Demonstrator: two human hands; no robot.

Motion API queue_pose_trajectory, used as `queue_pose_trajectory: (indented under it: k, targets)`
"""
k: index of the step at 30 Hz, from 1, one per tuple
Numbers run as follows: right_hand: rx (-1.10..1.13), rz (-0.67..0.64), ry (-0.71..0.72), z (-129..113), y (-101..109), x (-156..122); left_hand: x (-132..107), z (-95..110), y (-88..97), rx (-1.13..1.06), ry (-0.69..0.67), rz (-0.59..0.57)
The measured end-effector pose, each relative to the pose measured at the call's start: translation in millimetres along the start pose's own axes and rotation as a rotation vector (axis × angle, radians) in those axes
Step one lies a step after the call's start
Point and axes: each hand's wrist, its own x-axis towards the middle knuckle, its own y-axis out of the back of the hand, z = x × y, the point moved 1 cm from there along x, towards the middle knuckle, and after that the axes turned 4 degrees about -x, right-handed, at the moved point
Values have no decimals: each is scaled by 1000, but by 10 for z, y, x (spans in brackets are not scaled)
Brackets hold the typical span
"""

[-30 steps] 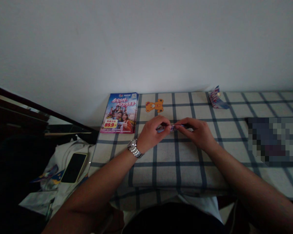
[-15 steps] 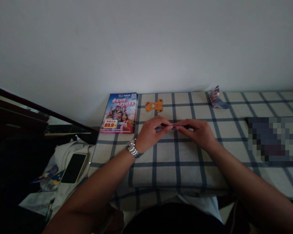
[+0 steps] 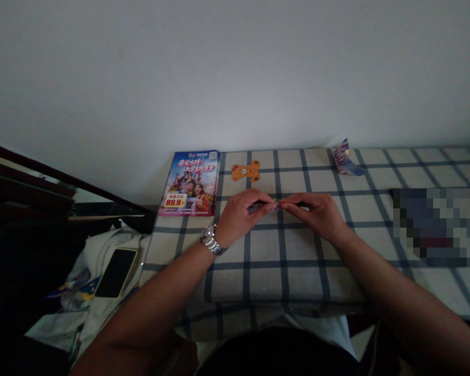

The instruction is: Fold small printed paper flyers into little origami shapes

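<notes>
Between my two hands is a narrow folded piece of printed paper (image 3: 274,207), mostly hidden by the fingers. My left hand (image 3: 247,213), with a metal watch (image 3: 213,240) on its wrist, pinches the paper's left part between thumb and fingers. My right hand (image 3: 315,213) pinches it from the right, the fingertips of both hands nearly meeting. Both hands are low over the checked tablecloth (image 3: 264,277). Just beyond them, a flat orange bear picture (image 3: 246,171) shows on the cloth.
At the table's left end lies a stack of printed flyers (image 3: 190,183). A folded printed paper (image 3: 348,159) stands near the wall (image 3: 258,78). On the right is a blurred-out dark item (image 3: 426,224). A phone (image 3: 116,272) rests on white bags (image 3: 82,308) beside the table.
The view has shifted slightly. Both hands keep their pinch on the paper in nearly the same place, with the fingertips moving only a little.
</notes>
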Motion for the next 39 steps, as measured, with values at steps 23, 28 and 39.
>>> queue_pose_trajectory:
  k: [23,28,39]
  targets:
    - [-7,-20,67,-60,-96,17,-17,-56,-84,-65,15,-61]
    - [-7,8,-2,-4,-92,25,-7,-65,-75,-45,75,-30]
    - [91,38,-142,67,-33,42,-2,-173,4,-76,179,111]
